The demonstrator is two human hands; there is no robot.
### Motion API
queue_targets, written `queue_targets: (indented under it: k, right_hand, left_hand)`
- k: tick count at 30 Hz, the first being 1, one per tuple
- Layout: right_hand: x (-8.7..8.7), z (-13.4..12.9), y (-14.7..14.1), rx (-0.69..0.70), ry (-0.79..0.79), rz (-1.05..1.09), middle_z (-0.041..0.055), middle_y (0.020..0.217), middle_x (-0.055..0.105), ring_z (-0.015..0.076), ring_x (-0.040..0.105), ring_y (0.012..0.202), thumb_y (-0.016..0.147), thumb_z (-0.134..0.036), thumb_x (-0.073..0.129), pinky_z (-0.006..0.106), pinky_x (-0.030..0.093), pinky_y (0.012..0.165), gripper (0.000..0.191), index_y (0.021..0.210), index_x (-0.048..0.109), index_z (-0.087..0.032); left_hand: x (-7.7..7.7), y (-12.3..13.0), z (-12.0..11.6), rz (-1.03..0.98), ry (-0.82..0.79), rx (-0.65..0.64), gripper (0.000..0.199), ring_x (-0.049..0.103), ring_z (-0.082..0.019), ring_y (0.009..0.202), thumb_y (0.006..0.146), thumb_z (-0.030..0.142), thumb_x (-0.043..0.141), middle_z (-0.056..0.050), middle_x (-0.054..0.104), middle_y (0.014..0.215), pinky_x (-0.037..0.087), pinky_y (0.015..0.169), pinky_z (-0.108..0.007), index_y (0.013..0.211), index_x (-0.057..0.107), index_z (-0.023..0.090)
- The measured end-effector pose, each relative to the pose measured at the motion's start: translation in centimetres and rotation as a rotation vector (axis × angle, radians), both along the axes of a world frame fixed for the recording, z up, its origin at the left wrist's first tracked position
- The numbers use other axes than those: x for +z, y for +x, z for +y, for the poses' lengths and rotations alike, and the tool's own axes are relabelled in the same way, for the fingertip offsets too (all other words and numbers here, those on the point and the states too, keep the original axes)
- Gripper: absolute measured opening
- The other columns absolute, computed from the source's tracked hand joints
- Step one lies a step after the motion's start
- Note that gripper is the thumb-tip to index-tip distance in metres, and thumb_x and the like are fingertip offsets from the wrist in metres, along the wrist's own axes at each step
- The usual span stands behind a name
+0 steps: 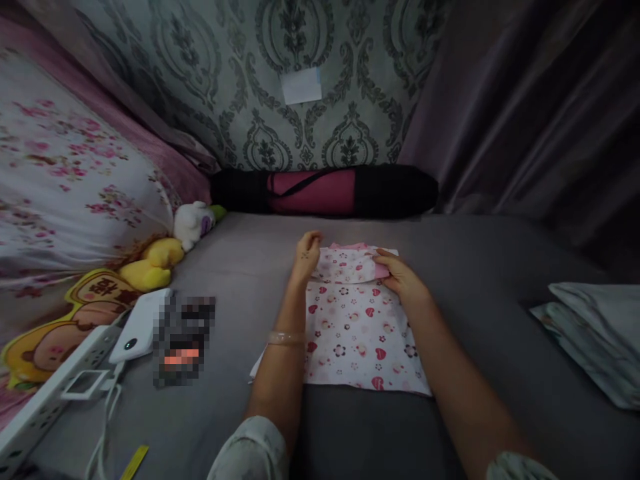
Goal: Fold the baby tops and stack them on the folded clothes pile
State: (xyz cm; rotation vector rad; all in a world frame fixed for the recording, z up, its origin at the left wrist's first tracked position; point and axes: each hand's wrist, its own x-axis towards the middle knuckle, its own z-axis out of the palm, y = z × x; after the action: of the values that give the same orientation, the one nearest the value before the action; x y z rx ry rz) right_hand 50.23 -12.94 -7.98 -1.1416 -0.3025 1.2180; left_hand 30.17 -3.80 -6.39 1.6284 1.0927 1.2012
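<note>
A small white garment (350,340) printed with red hearts and flowers lies on the grey bed sheet. Its upper part is folded over, with pink trim along the far edge and a pink cuff at the right. My right hand (397,270) is closed on the garment at that pink cuff. At the garment's upper left corner is my left hand (307,253), its fingers curled together; whether cloth is pinched between them is too small to tell. A clear bracelet circles my left wrist.
Folded cloths (595,333) lie at the right. A black and pink bag (315,192) rests along the wall. On the left are plush toys (150,263), a white power bank (143,325), a power strip (55,387), cables and a blurred-out object (183,340).
</note>
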Motion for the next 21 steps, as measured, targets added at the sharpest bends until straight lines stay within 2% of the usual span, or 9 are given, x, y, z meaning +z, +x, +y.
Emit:
queue_targets:
  k: [3,6,9,12,16,19,21]
  right_hand:
    - [0.4,0.1,0.2,-0.039,-0.019,-0.067,0.0015,0.087,0.071,0.0151,0.068,0.079,0.068,0.004,0.054,0.027,0.059,0.071,0.042,0.101,0.055,-0.022]
    - [0.5,0.2,0.7,-0.074,0.084,-0.177,0.0026,0.099,0.071,0.0157,0.068,0.092,0.069,0.002,0.054,0.029,0.058,0.079,0.047,0.108,0.052,-0.023]
    - [-0.3,0.6,1.4,-0.097,0.091,-0.382,0.005,0.115,0.067,0.0166,0.065,0.101,0.074,-0.004,0.053,0.034,0.056,0.087,0.05,0.12,0.049,-0.024]
    - [-1.7,1.0,2.0,-0.073,0.006,-0.707,0.0088,0.124,0.063,0.0186,0.062,0.108,0.078,-0.009,0.051,0.037,0.051,0.094,0.05,0.127,0.048,-0.021]
    - [-3.0,0.5,2.3,-0.032,-0.065,-1.261,0.0138,0.122,0.062,0.0219,0.06,0.112,0.084,-0.013,0.043,0.038,0.046,0.099,0.045,0.127,0.052,-0.013]
    - [-2.7,-0.4,1.8,-0.019,-0.075,-1.575,0.0161,0.126,0.058,0.0232,0.054,0.119,0.087,-0.01,0.031,0.037,0.043,0.101,0.048,0.131,0.051,-0.011]
    - [-1.9,-0.7,0.9,-0.05,-0.092,-1.754,0.0184,0.137,0.049,0.0253,0.042,0.131,0.089,-0.01,0.027,0.04,0.036,0.106,0.05,0.133,0.05,-0.007]
  left_hand:
    - [-1.7,-2.0,1.1,0.22,-0.041,0.031,0.037,0.062,-0.021,0.106,0.081,0.009,0.04,-0.013,0.067,0.113,0.048,0.095,-0.037,0.111,0.062,0.014]
    - [-3.3,-2.6,0.9,0.444,-0.017,-0.002,0.049,0.058,-0.021,0.115,0.08,0.006,0.038,-0.012,0.063,0.124,0.044,0.1,-0.037,0.125,0.055,0.017]
    - [-4.0,-2.2,0.2,0.662,0.067,-0.026,0.052,0.047,-0.021,0.129,0.084,0.007,0.036,-0.011,0.054,0.136,0.035,0.109,-0.04,0.134,0.047,0.019]
    - [-4.0,-1.8,-0.4,0.823,0.119,-0.025,0.051,0.032,-0.021,0.14,0.088,0.01,0.035,-0.013,0.044,0.146,0.023,0.114,-0.045,0.138,0.042,0.017]
    - [-3.8,-2.0,-0.7,0.914,0.138,-0.023,0.053,0.028,-0.021,0.142,0.089,0.008,0.03,-0.013,0.039,0.149,0.02,0.115,-0.047,0.14,0.038,0.015]
    - [-3.3,-2.1,-0.8,0.958,0.143,-0.01,0.054,0.029,-0.021,0.142,0.088,0.007,0.03,-0.013,0.039,0.149,0.021,0.115,-0.047,0.141,0.038,0.015]
    - [-2.8,-1.6,-1.2,0.983,0.175,0.017,0.053,0.029,-0.022,0.141,0.089,0.009,0.031,-0.014,0.039,0.149,0.02,0.116,-0.049,0.141,0.038,0.014]
